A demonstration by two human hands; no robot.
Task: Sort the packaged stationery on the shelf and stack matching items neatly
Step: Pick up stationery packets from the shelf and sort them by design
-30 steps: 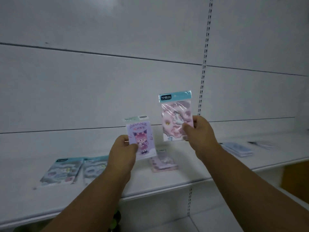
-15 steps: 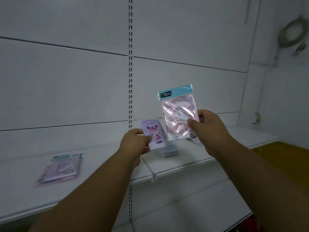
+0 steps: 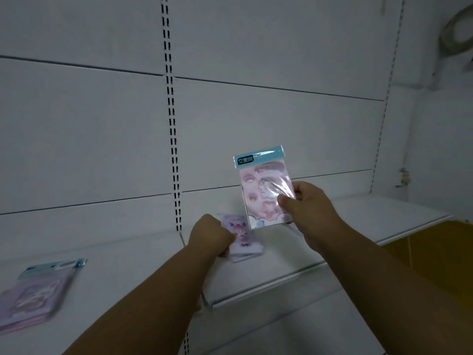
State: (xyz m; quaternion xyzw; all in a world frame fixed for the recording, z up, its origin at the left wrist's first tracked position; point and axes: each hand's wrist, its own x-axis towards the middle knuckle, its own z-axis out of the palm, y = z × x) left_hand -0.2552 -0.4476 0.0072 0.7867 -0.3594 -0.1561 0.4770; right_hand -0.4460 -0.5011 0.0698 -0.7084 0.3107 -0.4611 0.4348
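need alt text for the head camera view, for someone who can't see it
A person's right hand holds up a pink sticker packet with a blue header while the left hand lowers a purple cartoon packet onto a small pile on a white shelf. A stack of pink packets lies far left.

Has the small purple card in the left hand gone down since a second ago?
Yes. The purple card was held upright above the shelf; the left hand now has it low, on or just over a small stack there.
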